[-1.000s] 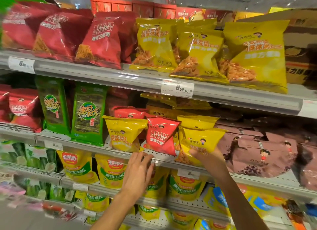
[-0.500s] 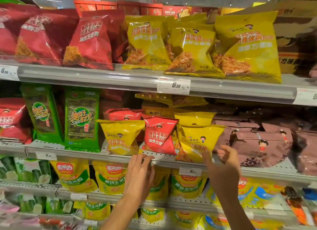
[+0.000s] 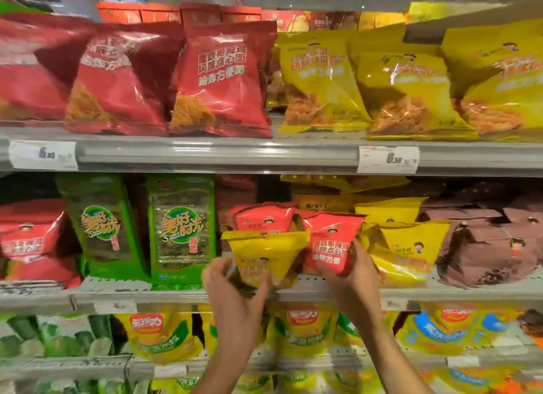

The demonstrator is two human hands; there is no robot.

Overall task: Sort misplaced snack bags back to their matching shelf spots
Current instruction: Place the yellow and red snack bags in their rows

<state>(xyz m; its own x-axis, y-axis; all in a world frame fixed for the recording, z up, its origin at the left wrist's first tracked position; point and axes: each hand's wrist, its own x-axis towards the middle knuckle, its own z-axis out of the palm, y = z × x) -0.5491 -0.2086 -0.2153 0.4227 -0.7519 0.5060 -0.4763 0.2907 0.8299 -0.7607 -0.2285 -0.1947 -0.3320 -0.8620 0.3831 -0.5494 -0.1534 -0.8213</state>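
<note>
I have both hands up at the front edge of the middle shelf [image 3: 182, 298]. My left hand [image 3: 235, 293] has its fingers [image 3: 261, 287] curled around the lower left corner of a small yellow bag [image 3: 266, 255], thumb on the near side, so it grips that bag where it leans over the shelf edge. My right hand [image 3: 354, 279] holds the small red bag [image 3: 330, 243] just beside it, thumb pressed across the bag's lower front and the other fingers wrapped behind its right side, where I cannot see them. The red bag stands between the yellow bag and more yellow bags [image 3: 407, 246] on its right, touching both. A second red bag [image 3: 263, 217] is half hidden behind the yellow one. The whole view is smeared, so print on the bags is hard to read, and my forearms are cut off at the bottom.
</note>
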